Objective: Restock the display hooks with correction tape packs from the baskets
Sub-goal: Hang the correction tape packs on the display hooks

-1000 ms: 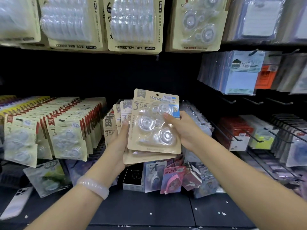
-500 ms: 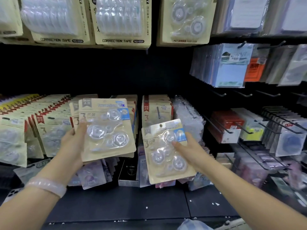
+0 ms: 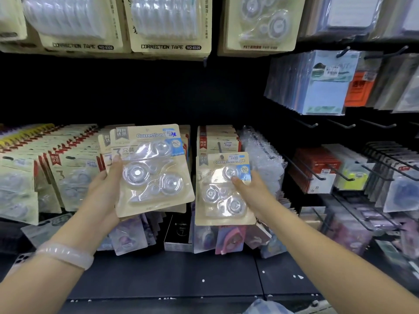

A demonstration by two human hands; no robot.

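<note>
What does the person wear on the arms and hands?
Both forearms are bare, with no sleeves in view and no gloves. The left wrist carries a pale, translucent bracelet. The right hand and its wrist show no ring, watch or band.

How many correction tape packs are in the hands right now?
At least 3. The left hand holds a front pack with another's edge behind; more may be hidden. The right hand holds one pack at the hook row.

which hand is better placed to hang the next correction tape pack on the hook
Right, most likely. The right hand holds a single pack right in front of the hook row, its top near the peg. The left hand grips a stack of packs off to the side.
</note>
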